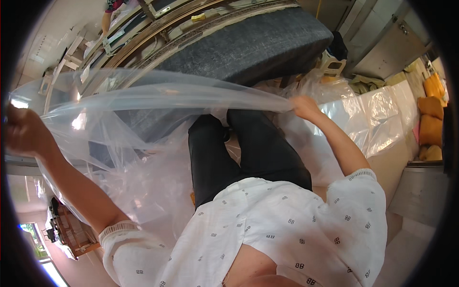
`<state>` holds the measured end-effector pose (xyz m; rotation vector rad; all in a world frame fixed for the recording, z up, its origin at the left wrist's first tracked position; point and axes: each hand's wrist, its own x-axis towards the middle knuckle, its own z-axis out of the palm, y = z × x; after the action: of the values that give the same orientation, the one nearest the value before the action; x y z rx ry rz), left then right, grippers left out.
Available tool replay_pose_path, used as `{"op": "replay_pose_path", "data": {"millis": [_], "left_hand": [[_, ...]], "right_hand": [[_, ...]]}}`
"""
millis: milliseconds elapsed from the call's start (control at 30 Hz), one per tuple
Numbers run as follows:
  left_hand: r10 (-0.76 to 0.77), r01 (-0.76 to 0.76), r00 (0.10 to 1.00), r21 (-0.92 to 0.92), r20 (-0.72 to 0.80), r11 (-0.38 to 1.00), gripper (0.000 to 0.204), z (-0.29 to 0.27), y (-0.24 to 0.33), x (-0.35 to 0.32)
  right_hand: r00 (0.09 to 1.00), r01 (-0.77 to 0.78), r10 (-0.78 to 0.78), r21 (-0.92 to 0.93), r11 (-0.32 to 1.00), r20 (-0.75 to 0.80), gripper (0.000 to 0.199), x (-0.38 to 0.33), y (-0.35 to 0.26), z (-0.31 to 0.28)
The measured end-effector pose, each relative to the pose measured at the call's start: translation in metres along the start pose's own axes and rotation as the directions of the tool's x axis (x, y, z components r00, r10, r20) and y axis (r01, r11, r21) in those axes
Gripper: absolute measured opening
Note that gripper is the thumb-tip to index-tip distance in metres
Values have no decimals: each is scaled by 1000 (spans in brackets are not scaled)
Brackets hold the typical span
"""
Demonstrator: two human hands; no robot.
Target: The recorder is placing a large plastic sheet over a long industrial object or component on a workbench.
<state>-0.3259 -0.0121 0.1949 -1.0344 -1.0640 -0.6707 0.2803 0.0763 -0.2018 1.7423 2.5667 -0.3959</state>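
Note:
I hold a large clear plastic sheet [143, 110] stretched wide between both hands. My left hand [21, 131] grips its edge at the far left, arm raised. My right hand [303, 106] pinches the bunched edge at the right, arm stretched forward. The sheet hangs in folds over my black trousers [248, 148] and in front of a dark grey upholstered cushion [258, 45], which lies on a wooden frame [158, 26]. My white patterned shirt [287, 225] fills the lower part of the view.
More clear plastic covers a pale piece of furniture [382, 115] at the right. Orange cushions [430, 119] stack at the far right edge. A small stool [332, 64] stands behind the grey cushion. Another person's arm [106, 19] shows at the top left.

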Motion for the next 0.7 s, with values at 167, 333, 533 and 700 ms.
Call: {"op": "replay_pose_path", "data": {"millis": [167, 333, 533, 700], "left_hand": [[-62, 127, 884, -109, 464, 986, 15, 8, 20, -90], [-177, 171, 564, 96, 807, 981, 22, 4, -31, -249], [-553, 295, 132, 500, 823, 814, 21, -18, -90, -357], [-403, 102, 217, 390, 889, 915, 18, -21, -130, -396]], "right_hand": [[874, -262, 382, -371, 891, 299, 25, -34, 146, 10], [853, -475, 501, -617, 627, -147, 19, 17, 211, -122], [247, -493, -319, -402, 772, -915, 12, 133, 144, -283], [201, 28, -35, -30, 999, -979, 25, 191, 24, -262]]}}
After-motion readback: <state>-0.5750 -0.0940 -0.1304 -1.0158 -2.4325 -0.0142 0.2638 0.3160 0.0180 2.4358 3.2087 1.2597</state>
